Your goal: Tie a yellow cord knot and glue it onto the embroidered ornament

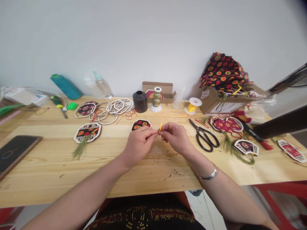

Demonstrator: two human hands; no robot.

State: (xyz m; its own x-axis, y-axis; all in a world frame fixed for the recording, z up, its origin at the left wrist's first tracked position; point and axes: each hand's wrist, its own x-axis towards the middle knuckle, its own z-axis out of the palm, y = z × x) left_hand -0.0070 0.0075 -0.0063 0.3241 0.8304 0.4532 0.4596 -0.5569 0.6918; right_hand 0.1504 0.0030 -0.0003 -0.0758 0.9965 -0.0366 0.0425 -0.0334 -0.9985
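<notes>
Over the middle of the wooden table, my left hand point(141, 140) and my right hand point(174, 135) meet fingertip to fingertip. Both pinch a yellow cord point(161, 124), and a short end of it sticks up between them. A thin length of the cord runs back from my right hand to a white spool of yellow cord point(193, 106). Behind my left hand lies a patterned fabric ornament point(137, 124) with a pale rim, partly covered by the fingers. Black-handled scissors point(205, 135) lie to the right of my right hand.
Behind stand a black cone point(140, 101), a thread spool point(156, 99) and a cardboard box point(222, 103) holding patterned fabric point(223, 72). Tasselled ornaments lie left point(87, 132) and right point(246, 147). A phone point(16, 153) rests at the left, near a teal thread cone point(66, 87). A dark post point(283, 123) crosses the right side.
</notes>
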